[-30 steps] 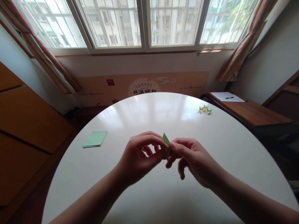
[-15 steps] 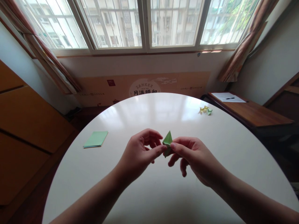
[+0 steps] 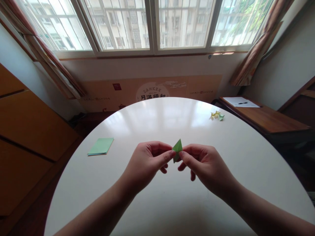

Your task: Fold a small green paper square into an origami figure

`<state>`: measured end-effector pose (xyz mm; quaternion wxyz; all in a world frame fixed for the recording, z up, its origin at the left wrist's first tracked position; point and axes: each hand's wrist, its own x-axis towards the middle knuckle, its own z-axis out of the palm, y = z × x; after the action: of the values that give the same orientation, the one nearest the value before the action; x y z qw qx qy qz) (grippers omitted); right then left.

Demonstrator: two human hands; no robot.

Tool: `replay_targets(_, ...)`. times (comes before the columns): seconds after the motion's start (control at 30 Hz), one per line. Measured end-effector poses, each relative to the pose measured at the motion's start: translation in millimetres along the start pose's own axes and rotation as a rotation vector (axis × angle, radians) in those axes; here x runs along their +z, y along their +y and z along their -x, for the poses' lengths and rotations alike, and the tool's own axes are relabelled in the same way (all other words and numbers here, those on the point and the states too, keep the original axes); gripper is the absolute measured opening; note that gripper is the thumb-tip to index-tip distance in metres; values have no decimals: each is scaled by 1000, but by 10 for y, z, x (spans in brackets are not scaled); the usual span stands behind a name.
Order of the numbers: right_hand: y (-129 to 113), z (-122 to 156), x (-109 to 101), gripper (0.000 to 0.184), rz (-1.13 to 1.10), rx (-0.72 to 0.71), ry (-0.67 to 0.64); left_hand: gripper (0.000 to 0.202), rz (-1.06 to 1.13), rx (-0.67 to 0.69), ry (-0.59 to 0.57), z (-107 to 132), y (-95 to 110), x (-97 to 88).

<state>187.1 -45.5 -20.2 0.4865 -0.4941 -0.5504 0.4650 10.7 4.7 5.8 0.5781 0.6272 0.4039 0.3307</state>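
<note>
A small folded green paper piece [image 3: 177, 147] is held above the round white table [image 3: 157, 121], its pointed tip up. My left hand [image 3: 147, 164] pinches its left side between thumb and fingers. My right hand [image 3: 204, 165] pinches its right side the same way. Both hands meet over the middle of the table, close to me. The lower part of the paper is hidden behind my fingertips.
A stack of green paper sheets [image 3: 100, 146] lies on the table at the left. Several small folded paper figures [image 3: 216, 115], yellow and green, sit at the far right. A wooden side desk [image 3: 265, 118] with a sheet and pen stands to the right.
The folded paper turned from edge-on to showing a triangular face. My left fingers closed in on it, and both hands now pinch it tightly together.
</note>
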Motion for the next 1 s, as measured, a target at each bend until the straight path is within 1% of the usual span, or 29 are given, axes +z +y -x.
replay_targets(0.1,9,9,-2,25,12,-12,-1,13,-2,-12,7,2,3,6)
replay_targets(0.27,-19,-11,-11,26,-36,12,-36,12,27,-78,3,-17,-8,-3)
replay_targets(0.43,-29,-49,-29,28,-183,101,-101,12,123,-142,4,-22,-26,-21)
replay_targets(0.57,2,-62,-40,34,-260,149,-107,14,172,-160,25,-28,-44,-29)
replay_targets(0.73,18,-64,-33,33,-233,144,-108,15,159,-152,27,-24,-45,-20)
replay_targets(0.9,27,-74,-33,30,-153,82,-98,14,59,-104,18,-11,-18,6)
replay_targets(1.0,25,-73,-40,30,-113,67,-86,17,51,-105,18,-12,-9,10)
